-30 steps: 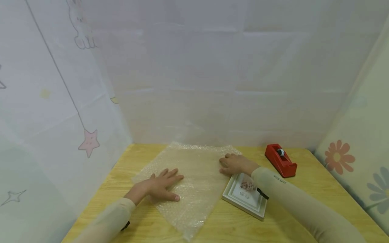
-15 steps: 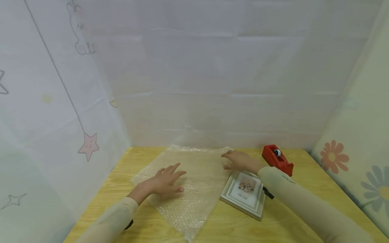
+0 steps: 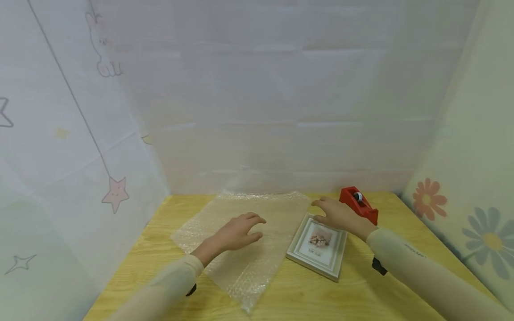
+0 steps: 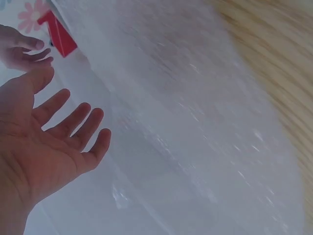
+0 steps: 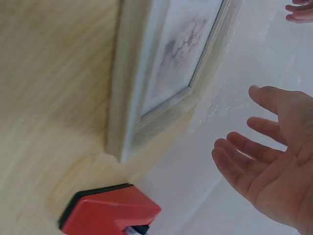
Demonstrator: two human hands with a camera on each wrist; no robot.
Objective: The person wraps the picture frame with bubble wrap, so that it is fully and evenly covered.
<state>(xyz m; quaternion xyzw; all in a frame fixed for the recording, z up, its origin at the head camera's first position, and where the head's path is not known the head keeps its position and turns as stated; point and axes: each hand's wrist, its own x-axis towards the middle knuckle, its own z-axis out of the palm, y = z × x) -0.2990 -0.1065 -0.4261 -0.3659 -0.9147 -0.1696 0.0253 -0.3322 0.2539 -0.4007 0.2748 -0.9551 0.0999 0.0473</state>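
Note:
A sheet of clear bubble wrap [image 3: 249,272] lies flat on the table, one corner toward the front. Above its middle hovers my left hand [image 3: 237,232], fingers loosely bent and holding nothing; the left wrist view shows its palm [image 4: 44,152] with the fingers spread. To the right of the sheet lies a white picture frame [image 3: 317,245] with a flower print, face up. My right hand [image 3: 339,215] is raised over the frame's far edge, fingers relaxed. In the right wrist view this hand [image 5: 274,156] is apart from the frame [image 5: 132,83] and holds nothing.
A red tape dispenser [image 3: 358,206] with a small roll stands at the back right, just beyond my right hand. The light wooden table [image 3: 160,249] meets a pale hanging backdrop [image 3: 257,111] at the back and printed cloth at both sides.
My left hand has lifted off the bubble wrap and shifted right. My right hand has left the sheet's right corner and moved right, above the picture frame. The head view has turned slightly right.

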